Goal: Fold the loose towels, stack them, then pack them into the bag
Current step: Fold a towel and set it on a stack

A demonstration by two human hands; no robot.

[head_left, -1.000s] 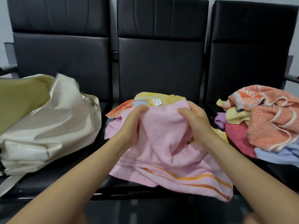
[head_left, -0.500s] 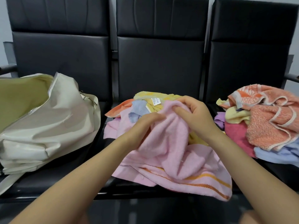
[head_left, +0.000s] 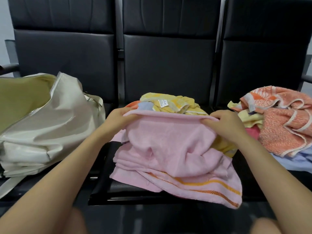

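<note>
Spread apart since a moment ago, from bunched close together: left hand (head_left: 118, 118) and right hand (head_left: 225, 124), each pinching an end of the pink towel's (head_left: 170, 149) top edge, now stretched taut. Draped over the middle seat (head_left: 104, 168), orange-striped hem hanging past its front edge. Behind the towel, a yellow towel (head_left: 170, 102) with a small white label (head_left: 162, 103), print unreadable. Left of it, an open cream bag (head_left: 42, 124); right of it, a loose heap of towels (head_left: 278, 124). Black padded seat backs (head_left: 168, 56) behind.
</note>
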